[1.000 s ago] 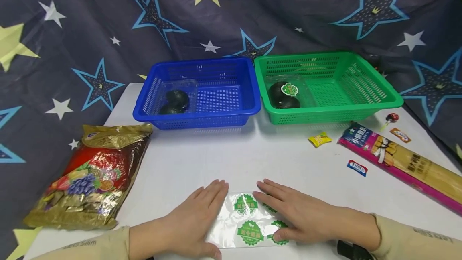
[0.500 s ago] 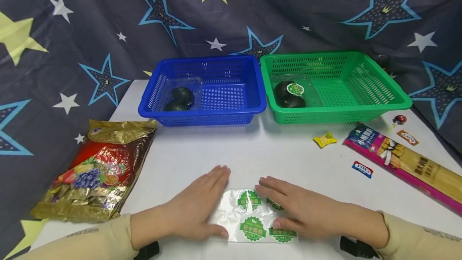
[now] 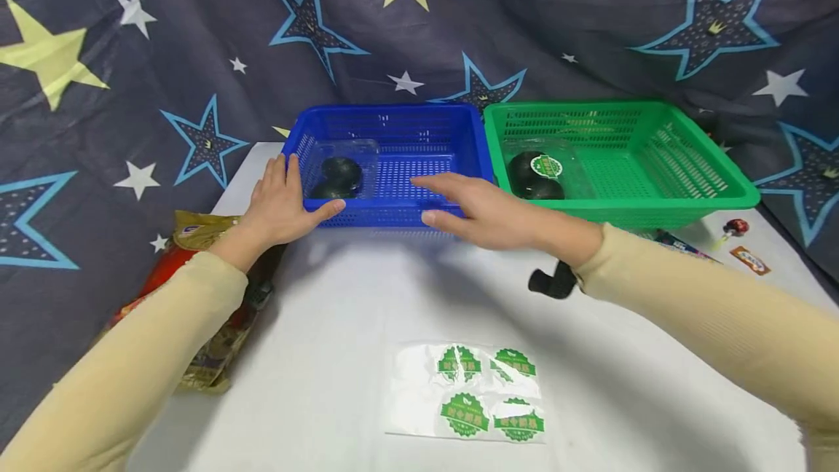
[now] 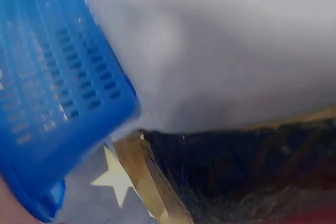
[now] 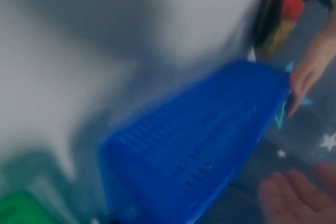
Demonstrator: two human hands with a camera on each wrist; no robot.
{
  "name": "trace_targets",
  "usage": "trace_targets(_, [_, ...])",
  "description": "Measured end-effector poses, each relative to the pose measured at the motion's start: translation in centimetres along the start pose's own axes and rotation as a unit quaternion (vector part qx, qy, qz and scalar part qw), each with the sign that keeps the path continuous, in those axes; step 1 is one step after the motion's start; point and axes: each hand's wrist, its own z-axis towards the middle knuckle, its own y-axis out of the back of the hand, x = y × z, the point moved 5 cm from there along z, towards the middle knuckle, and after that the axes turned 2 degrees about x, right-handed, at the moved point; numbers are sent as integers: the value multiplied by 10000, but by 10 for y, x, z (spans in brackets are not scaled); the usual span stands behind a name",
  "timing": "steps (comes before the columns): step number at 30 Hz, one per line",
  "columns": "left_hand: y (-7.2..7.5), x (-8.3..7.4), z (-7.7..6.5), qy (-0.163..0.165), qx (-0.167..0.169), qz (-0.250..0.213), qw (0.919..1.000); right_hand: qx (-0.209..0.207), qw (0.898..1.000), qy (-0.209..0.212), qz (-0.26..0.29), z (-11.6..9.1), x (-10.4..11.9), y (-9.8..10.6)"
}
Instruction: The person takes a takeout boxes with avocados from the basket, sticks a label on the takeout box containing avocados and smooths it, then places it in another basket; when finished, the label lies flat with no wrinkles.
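Currently the blue basket (image 3: 387,204) is sitting toward the back of the white counter (image 3: 314,355), the work centring on it. The left hand (image 3: 274,204) is lying at the basket's left front corner, fingers extending along the rim, thumb spreading away from them over the front edge; fingers closing on nothing. The right hand (image 3: 481,210) is hovering at the basket's right front, fingers stretching out straight over the opening, thumb standing apart below; nothing is being held. In the right wrist view a gap is showing between those fingers and the rim.

Inside the basket, on its left, a clear box (image 3: 370,151) is holding dark fruit (image 3: 342,175). Just right of the basket, a green basket (image 3: 649,204) is carrying similar dark fruit (image 3: 524,173) in another clear box (image 3: 577,166), a round sticker (image 3: 546,167) showing on it. In front of the blue basket, well apart, a sticker sheet (image 3: 416,388) is lying flat. Left front of it, a shiny bag (image 3: 216,359) is lying partly behind the left sleeve. Far right, a lollipop (image 3: 736,227) and an orange wrapped sweet (image 3: 750,261) are resting. Behind, a star-patterned cloth (image 3: 419,6) is hanging.
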Motion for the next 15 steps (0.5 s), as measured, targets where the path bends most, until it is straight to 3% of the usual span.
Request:
trace_targets(4, [-3, 9, 8, 176, 523, -117, 9984, 480, 9964, -688, 151, 54, -14, 1])
trace_targets(7, [-3, 12, 12, 224, 744, -123, 9969, 1049, 9857, -1302, 183, 88, -22, 0])
trace_targets(10, [-3, 14, 14, 269, 958, -79, 9950, 1589, 9690, -1865, 328, 116, -24, -2])
trace_targets(15, [-2, 17, 16, 284, 1145, -58, 9930, 2372, 9286, -2600, 1177, 148, -22, -16])
